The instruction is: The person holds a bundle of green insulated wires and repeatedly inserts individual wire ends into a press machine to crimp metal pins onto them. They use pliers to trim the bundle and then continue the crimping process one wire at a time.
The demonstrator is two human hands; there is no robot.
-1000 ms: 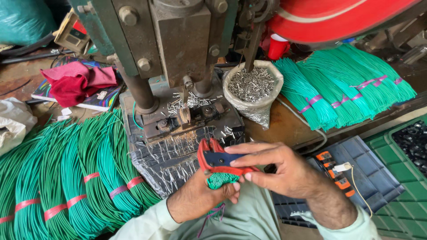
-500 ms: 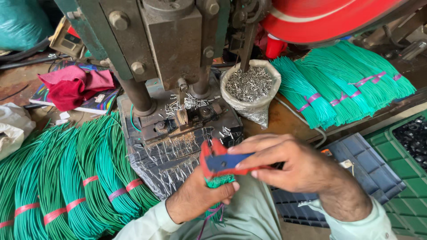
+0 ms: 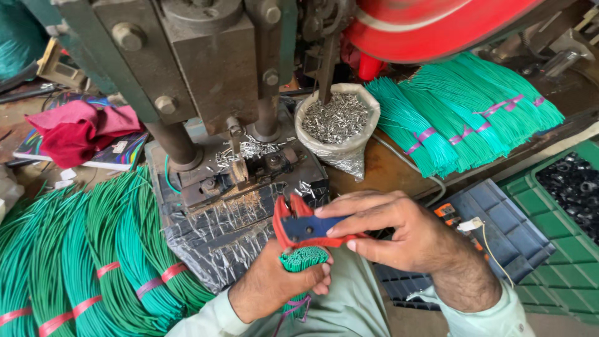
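**A:** Starting with the head view, what is the left hand doing?

**B:** It is closing in a fist around a small bundle of green wires, holding it upright so that the cut ends are facing up. Pink ties are hanging from the bundle below the fist.

**A:** And the right hand?

**B:** It is gripping a red-and-blue hand tool, fingers over the top and thumb underneath. The tool is sitting just above the wire ends, close to touching them; I cannot tell whether it is actually biting on them.

**A:** Where is all this happening?

**B:** Low in the middle of the view, in front of a heavy grey press machine. Its base is lying under crinkled plastic sheeting, with small metal bits scattered on it.

**A:** What is lying around?

**B:** A plastic bag of small metal terminals is standing just right of the press. Beyond it, bundles of green wire with pink ties are resting on the bench. More green wire, tied with red bands, is fanning out at the left. A red cloth is lying on a book at the far left, and a green crate of black parts is sitting at the right edge.
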